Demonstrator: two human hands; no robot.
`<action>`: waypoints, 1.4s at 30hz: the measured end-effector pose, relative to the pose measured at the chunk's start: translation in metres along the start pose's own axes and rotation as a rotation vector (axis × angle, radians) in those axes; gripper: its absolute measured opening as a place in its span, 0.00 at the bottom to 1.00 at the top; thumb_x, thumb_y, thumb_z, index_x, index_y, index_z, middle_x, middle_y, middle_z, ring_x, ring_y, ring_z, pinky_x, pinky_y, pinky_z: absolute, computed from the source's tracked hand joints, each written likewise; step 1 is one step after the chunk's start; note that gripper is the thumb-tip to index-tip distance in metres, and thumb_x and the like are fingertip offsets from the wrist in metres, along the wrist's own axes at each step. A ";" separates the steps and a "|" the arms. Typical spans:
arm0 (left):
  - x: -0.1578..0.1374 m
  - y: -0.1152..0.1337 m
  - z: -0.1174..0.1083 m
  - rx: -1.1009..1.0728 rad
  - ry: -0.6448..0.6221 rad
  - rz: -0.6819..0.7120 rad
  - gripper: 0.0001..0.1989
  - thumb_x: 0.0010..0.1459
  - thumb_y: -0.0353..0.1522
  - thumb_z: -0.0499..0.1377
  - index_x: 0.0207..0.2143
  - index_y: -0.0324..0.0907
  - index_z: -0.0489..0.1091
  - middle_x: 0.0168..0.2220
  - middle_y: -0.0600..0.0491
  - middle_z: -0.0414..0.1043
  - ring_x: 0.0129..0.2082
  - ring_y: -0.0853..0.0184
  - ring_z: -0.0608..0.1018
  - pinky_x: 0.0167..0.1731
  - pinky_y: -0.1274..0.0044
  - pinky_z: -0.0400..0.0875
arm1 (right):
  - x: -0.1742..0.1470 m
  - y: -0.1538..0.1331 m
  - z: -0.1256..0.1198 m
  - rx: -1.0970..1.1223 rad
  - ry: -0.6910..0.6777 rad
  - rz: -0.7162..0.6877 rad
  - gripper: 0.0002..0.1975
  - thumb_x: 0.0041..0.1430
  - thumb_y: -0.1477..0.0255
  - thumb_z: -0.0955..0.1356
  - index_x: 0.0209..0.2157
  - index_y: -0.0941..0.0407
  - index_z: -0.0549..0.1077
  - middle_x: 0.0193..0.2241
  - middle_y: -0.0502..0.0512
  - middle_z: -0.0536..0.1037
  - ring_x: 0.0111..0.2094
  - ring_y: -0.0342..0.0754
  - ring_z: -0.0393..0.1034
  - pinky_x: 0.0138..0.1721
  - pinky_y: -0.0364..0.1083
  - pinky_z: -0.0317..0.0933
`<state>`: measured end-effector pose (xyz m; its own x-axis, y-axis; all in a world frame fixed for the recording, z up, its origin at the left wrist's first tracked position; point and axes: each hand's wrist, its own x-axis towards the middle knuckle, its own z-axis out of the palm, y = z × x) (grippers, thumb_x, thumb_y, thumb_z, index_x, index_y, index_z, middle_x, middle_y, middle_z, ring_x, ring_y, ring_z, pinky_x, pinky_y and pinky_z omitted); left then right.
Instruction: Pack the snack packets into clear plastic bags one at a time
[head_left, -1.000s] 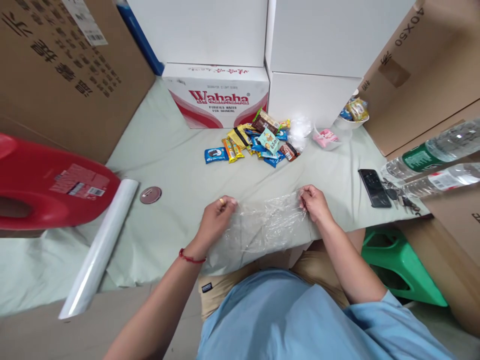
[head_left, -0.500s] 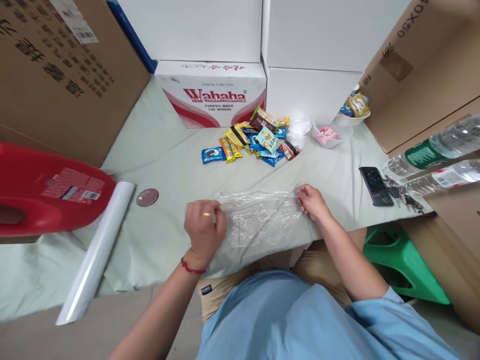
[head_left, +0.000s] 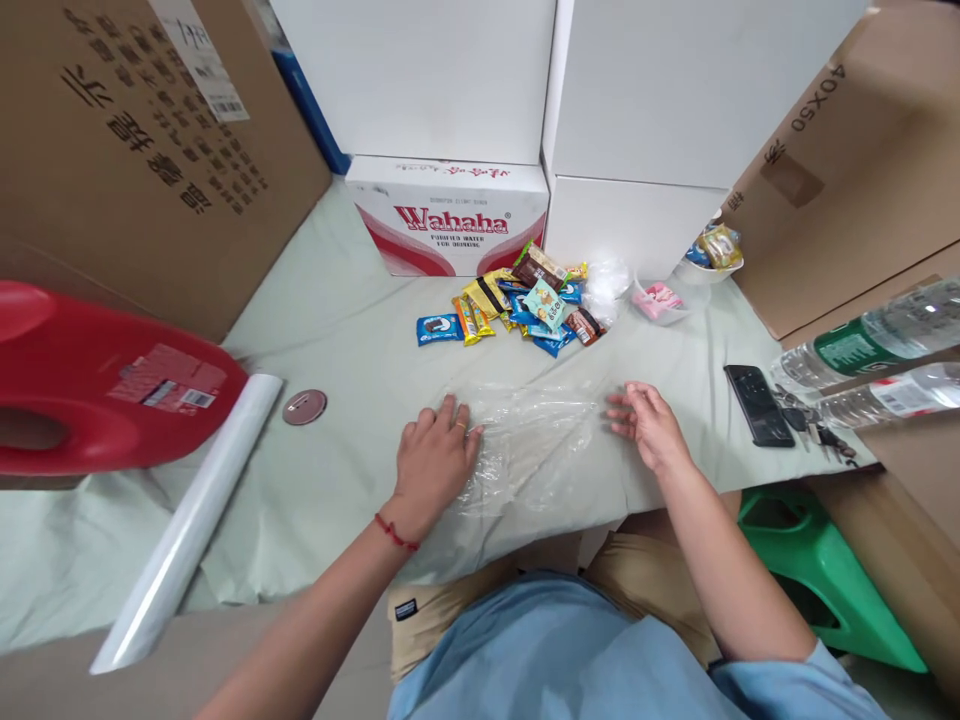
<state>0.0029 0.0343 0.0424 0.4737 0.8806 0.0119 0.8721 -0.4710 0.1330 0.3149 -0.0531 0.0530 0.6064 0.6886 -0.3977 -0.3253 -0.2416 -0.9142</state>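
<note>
A sheet of clear plastic film (head_left: 529, 450) lies wrinkled on the cloth-covered table in front of me. My left hand (head_left: 436, 452) rests on the film's left edge, palm down, its fingers stretched out and a ring on one of them. Just off the right edge of the film is my right hand (head_left: 646, 420), with its fingers apart and nothing held in them. Behind the film sits a pile of wrapped snacks (head_left: 544, 300) in blue, yellow and brown packets.
On the left are a white roll (head_left: 187, 525), a round brown disc (head_left: 304, 407) and a red jug (head_left: 112, 380). A phone (head_left: 757, 405), keys (head_left: 814, 425) and water bottles (head_left: 885, 340) lie on the right. A Wahaba-style carton (head_left: 450, 225) and a plastic tub (head_left: 664, 300) stand behind.
Both hands have let go of the film and opened. The film now lies flatter on the table. My left hand has moved right and my right hand slightly right, while the view has tilted up.
</note>
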 end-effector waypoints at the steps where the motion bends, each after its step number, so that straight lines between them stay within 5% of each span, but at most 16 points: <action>1: -0.003 0.001 0.004 0.008 0.041 0.002 0.27 0.73 0.42 0.46 0.64 0.39 0.71 0.71 0.36 0.62 0.64 0.43 0.71 0.60 0.52 0.66 | -0.006 0.001 -0.003 -0.048 -0.002 0.031 0.23 0.55 0.54 0.77 0.44 0.52 0.70 0.35 0.53 0.84 0.24 0.43 0.75 0.19 0.38 0.66; 5: -0.013 0.004 0.019 -0.005 0.144 -0.036 0.28 0.74 0.42 0.46 0.68 0.40 0.66 0.73 0.34 0.57 0.76 0.46 0.52 0.70 0.42 0.40 | -0.041 0.009 -0.005 -0.163 -0.120 0.135 0.28 0.58 0.46 0.74 0.47 0.54 0.72 0.34 0.57 0.85 0.15 0.39 0.63 0.11 0.37 0.47; 8: -0.014 0.004 0.021 -0.062 0.103 -0.101 0.28 0.74 0.44 0.45 0.70 0.48 0.64 0.76 0.38 0.52 0.78 0.44 0.46 0.67 0.35 0.31 | -0.069 0.020 0.006 -0.144 -0.244 0.190 0.36 0.53 0.51 0.78 0.58 0.51 0.69 0.38 0.56 0.86 0.15 0.37 0.59 0.12 0.38 0.45; 12: -0.011 0.000 0.016 -0.156 0.016 -0.166 0.29 0.75 0.45 0.42 0.73 0.50 0.59 0.77 0.41 0.48 0.76 0.37 0.48 0.62 0.28 0.36 | -0.085 0.038 0.022 -0.155 -0.334 0.162 0.49 0.46 0.63 0.82 0.67 0.50 0.62 0.33 0.50 0.84 0.23 0.43 0.70 0.21 0.40 0.59; 17: -0.011 -0.011 0.014 -0.164 -0.005 -0.136 0.30 0.75 0.45 0.40 0.74 0.51 0.56 0.76 0.42 0.51 0.76 0.44 0.53 0.64 0.31 0.30 | -0.069 0.039 0.012 -0.219 -0.292 -0.007 0.35 0.50 0.66 0.80 0.59 0.51 0.70 0.25 0.45 0.79 0.33 0.50 0.77 0.41 0.48 0.69; 21: -0.017 -0.015 0.017 -0.129 -0.006 -0.087 0.30 0.75 0.45 0.42 0.74 0.50 0.56 0.77 0.40 0.48 0.76 0.45 0.53 0.66 0.33 0.33 | -0.059 0.027 -0.003 -0.216 -0.223 -0.136 0.29 0.53 0.63 0.79 0.55 0.50 0.72 0.26 0.44 0.77 0.34 0.49 0.75 0.46 0.49 0.69; 26: -0.028 -0.015 0.021 -0.096 -0.011 -0.058 0.30 0.74 0.44 0.45 0.74 0.49 0.57 0.77 0.39 0.47 0.76 0.46 0.55 0.66 0.34 0.33 | -0.066 0.022 -0.011 -0.128 -0.196 -0.071 0.33 0.52 0.61 0.80 0.57 0.49 0.71 0.29 0.44 0.74 0.29 0.47 0.73 0.31 0.46 0.71; 29: -0.037 -0.021 0.017 -0.141 0.002 -0.111 0.30 0.73 0.44 0.46 0.73 0.46 0.58 0.76 0.36 0.49 0.76 0.44 0.55 0.66 0.34 0.40 | -0.071 0.024 -0.018 -0.173 -0.211 0.020 0.36 0.51 0.59 0.80 0.58 0.49 0.69 0.27 0.42 0.71 0.21 0.45 0.69 0.18 0.43 0.62; 32: -0.043 -0.027 -0.002 -0.192 0.212 -0.134 0.29 0.72 0.44 0.50 0.69 0.39 0.64 0.72 0.33 0.59 0.75 0.41 0.55 0.67 0.38 0.48 | -0.072 0.026 -0.028 -0.226 -0.202 0.031 0.36 0.49 0.57 0.80 0.57 0.50 0.68 0.29 0.42 0.71 0.19 0.42 0.67 0.15 0.42 0.57; 36: -0.036 -0.016 -0.030 -0.289 0.465 0.102 0.17 0.72 0.38 0.53 0.53 0.42 0.76 0.55 0.41 0.79 0.64 0.52 0.74 0.63 0.58 0.68 | -0.067 0.028 -0.033 -0.289 -0.200 0.000 0.37 0.50 0.54 0.79 0.57 0.50 0.67 0.31 0.42 0.71 0.17 0.38 0.60 0.14 0.41 0.49; 39: -0.019 0.005 -0.028 -0.279 0.359 0.252 0.19 0.74 0.37 0.49 0.53 0.42 0.77 0.56 0.43 0.80 0.62 0.57 0.77 0.61 0.62 0.70 | -0.062 0.030 -0.027 -0.342 -0.209 -0.063 0.36 0.52 0.54 0.78 0.58 0.51 0.67 0.32 0.43 0.71 0.18 0.38 0.58 0.16 0.41 0.50; 42: -0.001 0.016 -0.005 -0.148 0.166 0.236 0.25 0.75 0.40 0.46 0.66 0.41 0.69 0.69 0.41 0.66 0.71 0.52 0.67 0.70 0.50 0.56 | -0.059 0.034 -0.025 -0.430 -0.187 -0.145 0.35 0.53 0.54 0.77 0.59 0.52 0.68 0.32 0.45 0.72 0.22 0.41 0.62 0.20 0.42 0.55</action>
<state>0.0154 0.0263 0.0492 0.6236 0.7505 0.2190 0.7077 -0.6609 0.2496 0.2867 -0.1190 0.0431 0.4697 0.8374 -0.2795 0.1054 -0.3675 -0.9240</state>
